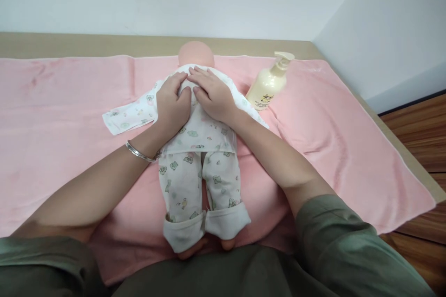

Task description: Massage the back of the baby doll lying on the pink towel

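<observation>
A baby doll (196, 53) lies on a pink cloth, its bald head toward the wall and its face out of sight. It wears a white printed top (205, 132) and matching trousers (221, 178) with turned-up cuffs. My left hand (173, 103) rests flat on the left side of the top near the shoulders, fingers extended. On the right side of the upper back lies my right hand (214, 94), its fingers spread and the fingertips close to those of my left hand. Neither hand grasps anything.
A cream pump bottle (268, 84) leans to the right beside the doll's right-hand sleeve. The pink cloth (69, 148) covers most of the table (244, 46), whose bare edge runs along the white wall. Wooden boards (414, 130) show at the right.
</observation>
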A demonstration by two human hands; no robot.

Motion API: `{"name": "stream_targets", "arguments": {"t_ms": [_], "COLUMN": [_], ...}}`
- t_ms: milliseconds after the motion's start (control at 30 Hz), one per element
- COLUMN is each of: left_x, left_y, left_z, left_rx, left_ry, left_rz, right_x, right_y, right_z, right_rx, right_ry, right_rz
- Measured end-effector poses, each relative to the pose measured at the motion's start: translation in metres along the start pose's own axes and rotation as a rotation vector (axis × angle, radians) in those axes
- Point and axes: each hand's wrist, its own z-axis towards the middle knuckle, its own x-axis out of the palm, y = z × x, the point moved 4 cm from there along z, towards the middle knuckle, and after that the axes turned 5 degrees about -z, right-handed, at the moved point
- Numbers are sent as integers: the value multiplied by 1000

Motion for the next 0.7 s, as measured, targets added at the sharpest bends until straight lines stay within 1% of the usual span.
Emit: {"name": "stream_targets", "arguments": {"t_ms": [67, 100, 200, 300, 367, 433, 500, 533, 600, 700], "left_x": [0, -1, -1, -2, -4, -7, -8, -8, -8, -8], "left_y": [7, 10, 13, 8, 5, 6, 12, 15, 22, 26], "left_z": [1, 2, 2, 0, -1, -2, -2, -1, 1, 2], "left_rx": [10, 14, 17, -2, -31, -64, -92, -100, -103, -89], "left_ry": [15, 14, -2, -49, -106, -156, -155, -137, -96, -95], "left_rz": [-6, -14, -50, -101, -163, -240, -293, -300, -291, -276], "right_x": [0, 0, -2, -4, -6, -7, -4, -3, -3, -7], "right_y": [-5, -7, -7, 10, 31, 54, 73, 79, 78, 56], "right_z": [0, 0, -2, -10, -21, -32, -40, -42, -38, -20], "right_rx": [1, 27, 171, 286, 303, 254, 141, 82, -17, -117], "right_ry": [-13, -31, -70, -36, -35, -37, 18, 59, 132, 177], "right_rz": [-15, -27, -81, -163, -214, -242, -252, -252, -237, -182]}}
